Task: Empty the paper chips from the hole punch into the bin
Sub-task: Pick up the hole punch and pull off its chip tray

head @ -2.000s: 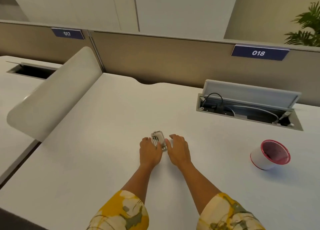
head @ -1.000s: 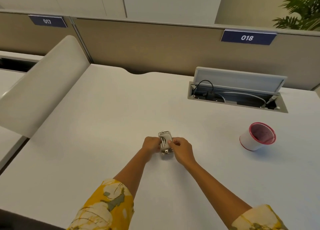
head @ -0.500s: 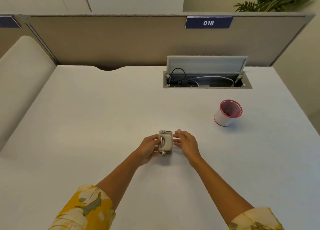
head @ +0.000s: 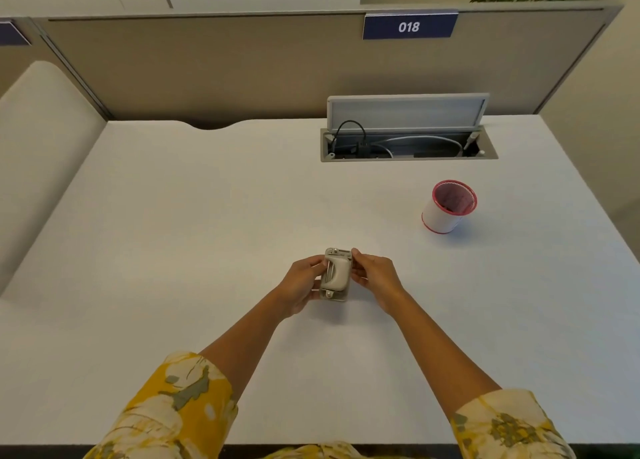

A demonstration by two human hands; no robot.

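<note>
A small beige hole punch [head: 335, 274] with metal parts is held between both hands just above the white desk [head: 207, 216]. My left hand [head: 301, 284] grips its left side and underside. My right hand [head: 372, 273] pinches its right edge with the fingertips. The bin [head: 448, 206], a small white cup with a red rim and red inside, stands on the desk to the far right, well apart from the hands. No paper chips are visible.
An open cable hatch [head: 408, 143] with its lid raised and cords inside sits at the back of the desk. A beige partition [head: 207, 64] with a sign reading 018 lines the back. A curved white divider [head: 38, 154] is on the left.
The view has shifted right and tilted down over the desk. The punch has been lifted from the desk, and my right hand, apart from it half a second ago, now grips its right edge.
</note>
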